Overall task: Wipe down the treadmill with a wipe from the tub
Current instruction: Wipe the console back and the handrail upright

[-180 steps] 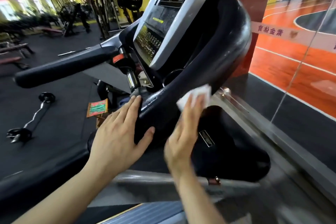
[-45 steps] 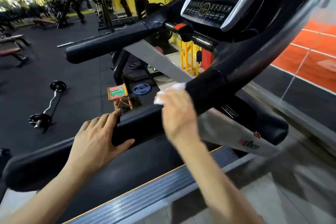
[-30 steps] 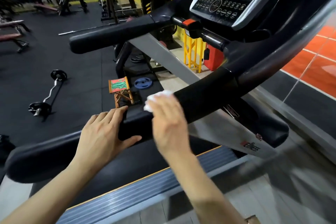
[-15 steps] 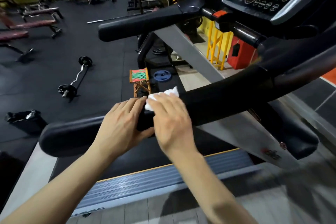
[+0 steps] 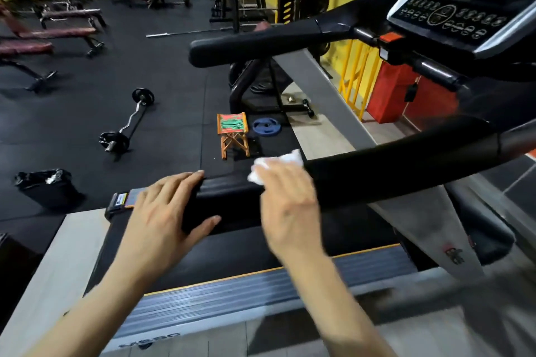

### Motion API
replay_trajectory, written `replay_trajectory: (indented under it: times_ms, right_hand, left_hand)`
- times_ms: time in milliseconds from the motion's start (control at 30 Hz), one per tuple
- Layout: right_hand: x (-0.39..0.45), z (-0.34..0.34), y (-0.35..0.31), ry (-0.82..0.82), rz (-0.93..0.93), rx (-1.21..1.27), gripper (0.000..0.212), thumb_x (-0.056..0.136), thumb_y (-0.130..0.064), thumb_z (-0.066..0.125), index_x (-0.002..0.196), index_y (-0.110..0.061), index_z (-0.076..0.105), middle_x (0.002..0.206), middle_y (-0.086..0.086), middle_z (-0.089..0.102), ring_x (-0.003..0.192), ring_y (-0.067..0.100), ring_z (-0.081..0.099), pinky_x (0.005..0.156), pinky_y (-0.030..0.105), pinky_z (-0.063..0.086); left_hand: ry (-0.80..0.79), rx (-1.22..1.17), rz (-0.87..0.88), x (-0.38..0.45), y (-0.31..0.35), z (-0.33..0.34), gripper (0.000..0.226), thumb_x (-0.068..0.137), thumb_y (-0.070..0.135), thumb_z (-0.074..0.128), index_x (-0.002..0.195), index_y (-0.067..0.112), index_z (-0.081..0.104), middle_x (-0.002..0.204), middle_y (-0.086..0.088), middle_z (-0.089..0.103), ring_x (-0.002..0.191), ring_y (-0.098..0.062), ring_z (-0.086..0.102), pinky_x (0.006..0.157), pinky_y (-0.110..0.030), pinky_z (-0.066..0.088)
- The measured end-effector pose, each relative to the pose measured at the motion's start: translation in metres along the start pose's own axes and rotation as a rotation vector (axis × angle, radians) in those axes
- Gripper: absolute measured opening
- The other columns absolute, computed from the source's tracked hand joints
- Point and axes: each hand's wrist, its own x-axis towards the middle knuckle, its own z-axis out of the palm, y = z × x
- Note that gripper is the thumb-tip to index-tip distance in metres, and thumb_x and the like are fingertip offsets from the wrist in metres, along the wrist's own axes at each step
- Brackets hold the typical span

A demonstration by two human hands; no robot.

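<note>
The treadmill's near black handrail [image 5: 391,171] runs from the right towards me. My right hand [image 5: 285,200] curls over its top and holds a crumpled white wipe [image 5: 285,159] against it; the wipe sticks out past my fingertips. My left hand [image 5: 162,211] rests on the rail's free end, fingers laid over the top and thumb on the near side. A short stretch of bare rail separates the two hands. The far handrail [image 5: 261,43], the console [image 5: 452,14] and the black belt [image 5: 232,246] are in view. No tub is in view.
On the black gym floor to the left lie a curl bar [image 5: 127,124], a black bin bag [image 5: 43,185], a small folding stool [image 5: 232,130] and a blue weight plate [image 5: 266,126]. Benches [image 5: 58,29] and racks stand at the back.
My right hand has slid the wipe from the rail's curve near the console down towards its free end. My left hand moved back to the rail's end, and the hands have now drawn slightly apart.
</note>
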Motion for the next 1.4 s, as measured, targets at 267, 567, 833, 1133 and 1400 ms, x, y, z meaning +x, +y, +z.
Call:
replay_trajectory:
  times_ms: [267, 567, 833, 1133, 1400]
  right_hand:
    - [0.007, -0.043, 0.047, 0.056, 0.270, -0.308, 0.038, 0.091, -0.008, 0.042, 0.117, -0.015, 0.069, 0.123, 0.005, 0.069, 0.119, 0.030, 0.061, 0.108, 0.047, 0.042]
    - [-0.002, 0.073, -0.146, -0.146, -0.139, 0.023, 0.036, 0.086, -0.005, 0.044, 0.108, -0.004, 0.072, 0.116, 0.009, 0.070, 0.110, 0.031, 0.063, 0.105, 0.045, 0.044]
    - [-0.003, 0.059, -0.102, 0.017, 0.077, -0.193, 0.036, 0.090, -0.004, 0.046, 0.115, -0.011, 0.070, 0.121, 0.005, 0.069, 0.115, 0.029, 0.062, 0.107, 0.043, 0.042]
    - [-0.039, 0.085, -0.124, -0.083, -0.457, -0.171, 0.038, 0.102, 0.002, 0.050, 0.138, -0.004, 0.059, 0.148, 0.012, 0.053, 0.144, 0.025, 0.043, 0.116, 0.049, 0.038]
    - [-0.055, 0.092, -0.075, 0.443, 0.199, -0.139, 0.041, 0.103, 0.006, 0.047, 0.143, 0.000, 0.051, 0.154, 0.017, 0.044, 0.146, 0.030, 0.039, 0.114, 0.055, 0.038]
  left_hand:
    - [-0.107, -0.463, -0.105, -0.023, -0.066, -0.017, 0.070, 0.079, 0.053, 0.071, 0.141, 0.027, 0.051, 0.132, 0.017, 0.056, 0.120, -0.002, 0.056, 0.103, -0.017, 0.040]
    - [-0.208, -0.714, -0.102, -0.037, -0.100, -0.016, 0.061, 0.085, 0.036, 0.080, 0.140, 0.037, 0.054, 0.125, 0.033, 0.062, 0.118, 0.014, 0.056, 0.101, -0.010, 0.042]
    - [-0.361, -0.672, -0.021, -0.039, -0.130, -0.013, 0.061, 0.096, -0.003, 0.050, 0.148, 0.030, 0.047, 0.137, 0.015, 0.062, 0.123, -0.002, 0.059, 0.105, -0.030, 0.049]
    - [-0.249, -0.755, -0.099, -0.025, -0.127, -0.016, 0.062, 0.091, -0.014, 0.040, 0.135, 0.027, 0.055, 0.126, 0.010, 0.064, 0.116, -0.007, 0.062, 0.105, -0.037, 0.049]
    - [-0.188, -0.523, 0.294, -0.008, -0.094, -0.034, 0.047, 0.103, 0.010, 0.047, 0.150, 0.019, 0.047, 0.153, 0.011, 0.044, 0.139, 0.000, 0.036, 0.112, -0.004, 0.016]
